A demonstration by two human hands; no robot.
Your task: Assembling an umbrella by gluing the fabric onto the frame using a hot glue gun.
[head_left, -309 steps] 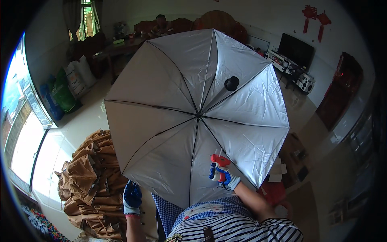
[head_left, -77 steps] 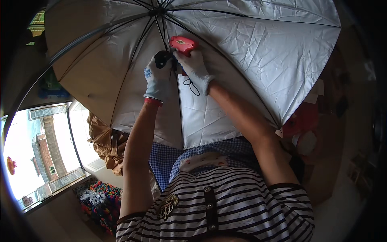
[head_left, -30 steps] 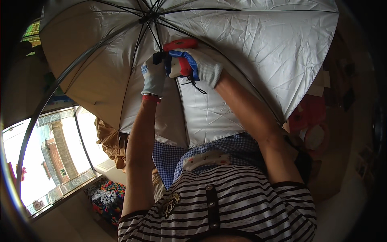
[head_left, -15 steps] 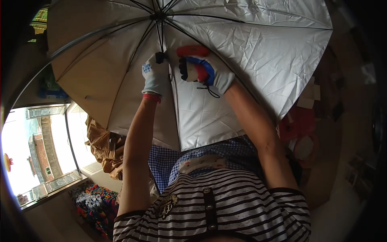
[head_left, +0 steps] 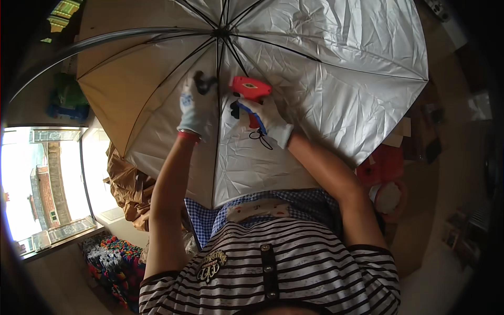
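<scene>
Silver cloth covers the inside of a big open umbrella (head_left: 325,68), which fills the top of the view in front of the person. Thin black ribs (head_left: 178,73) spread out from its middle. The gloved left hand (head_left: 195,107) is closed around the black handle (head_left: 202,83). Just beside it, the gloved right hand (head_left: 262,118) grips a small red tool (head_left: 251,88) held against the cloth.
</scene>
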